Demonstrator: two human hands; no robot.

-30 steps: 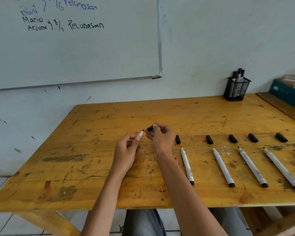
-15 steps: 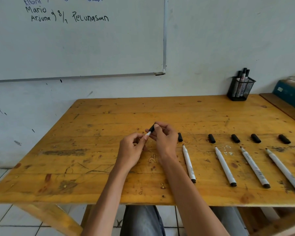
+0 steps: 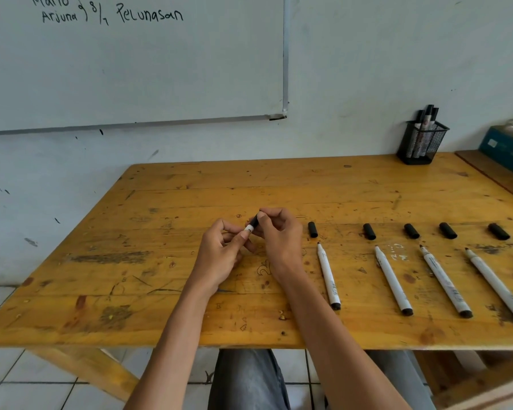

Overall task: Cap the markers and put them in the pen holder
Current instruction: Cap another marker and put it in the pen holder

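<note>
My left hand [image 3: 219,255] grips a white marker [image 3: 248,229] whose body is mostly hidden in the palm. My right hand [image 3: 280,236] pinches a black cap [image 3: 254,221] that sits on the marker's tip. To the right, several uncapped white markers [image 3: 328,276] lie side by side on the wooden table [image 3: 160,261], each with a loose black cap [image 3: 312,229] beyond its tip. A black mesh pen holder [image 3: 423,143] with capped markers in it stands at the table's far right corner.
A whiteboard [image 3: 131,69] hangs on the wall behind the table. A teal box [image 3: 505,149] rests on a lower surface at the far right. My knees show under the table's front edge, above a white tiled floor.
My hands have come together. The cap, held apart from the marker tip a second ago, is now on the tip. The camera has tilted slightly downward.
</note>
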